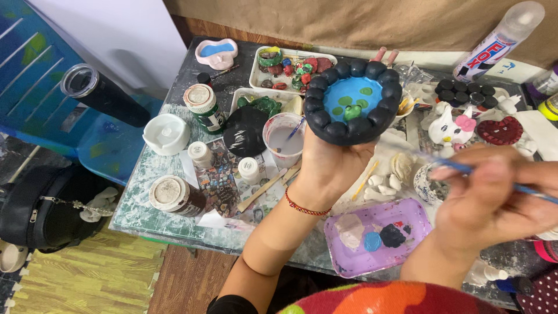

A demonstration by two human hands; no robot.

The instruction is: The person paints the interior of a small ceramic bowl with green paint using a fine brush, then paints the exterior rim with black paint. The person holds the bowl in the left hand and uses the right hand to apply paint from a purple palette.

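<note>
My left hand [328,166] holds up a round clay dish [354,100] from below; its rim is a ring of dark blue balls, its inside light blue with green spots. A red thread bracelet [305,208] circles that wrist. My right hand [494,200], blurred, grips a thin blue paintbrush [459,168] whose tip points left toward the dish without touching it. Under the hands lies a purple palette tray [407,212] with blue, black and pale paint blobs.
A cup of cloudy water [285,139] stands left of the dish. Paint jars [203,106], a white lid [167,134], a black disc [245,131], a tray of painted clay pieces [290,67], a white cat figure [453,128] and a glue bottle [500,40] crowd the table. A black bag [40,209] lies on the floor.
</note>
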